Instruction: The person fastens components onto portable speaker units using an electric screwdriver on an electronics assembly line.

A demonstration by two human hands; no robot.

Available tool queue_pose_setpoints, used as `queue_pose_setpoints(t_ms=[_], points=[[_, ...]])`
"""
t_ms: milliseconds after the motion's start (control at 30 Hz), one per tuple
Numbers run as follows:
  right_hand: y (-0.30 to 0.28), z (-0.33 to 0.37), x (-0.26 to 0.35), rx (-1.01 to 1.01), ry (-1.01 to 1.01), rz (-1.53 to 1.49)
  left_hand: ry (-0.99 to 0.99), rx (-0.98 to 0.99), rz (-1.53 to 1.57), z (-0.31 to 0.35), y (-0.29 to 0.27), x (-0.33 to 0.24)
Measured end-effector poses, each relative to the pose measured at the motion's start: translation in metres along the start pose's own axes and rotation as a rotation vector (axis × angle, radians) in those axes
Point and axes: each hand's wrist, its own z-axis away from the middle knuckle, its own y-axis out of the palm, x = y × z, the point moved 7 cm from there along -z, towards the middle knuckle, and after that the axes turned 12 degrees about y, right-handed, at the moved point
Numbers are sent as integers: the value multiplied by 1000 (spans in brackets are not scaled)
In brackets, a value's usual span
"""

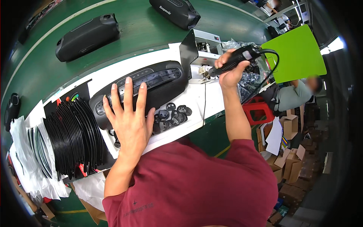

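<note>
The right hand (231, 76) wraps a corded screwdriver (236, 60), with the black speaker (160, 90) to its left beneath the flat, spread left hand (130, 123).

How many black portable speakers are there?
4: the portable speaker under the left hand, the upper-left speaker, the top-centre speaker, the far-left speaker; others may be hidden.

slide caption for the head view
Left hand spread on a black speaker, right hand gripping a corded black tool.
</note>
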Motion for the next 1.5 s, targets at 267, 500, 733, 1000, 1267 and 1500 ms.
queue_pose_setpoints(t_ms=[267,500,733,1000,1267,1500], points=[[51,16,30,179,92,-225,-17,-9,-30,5,-2,1],[243,51,95,732,-107,-331,-11,-53,63,8,-1,5],[366,74,28,1107,14,-264,-46,-167,51,22,-1,12],[390,85,-27,1064,116,-201,-50,-256,178,31,0,21],[401,80,-34,1171,245,-263,-60,-220,207,34,5,19],[393,90,-36,1173,241,-192,-60,-302,279,36,-1,15]])
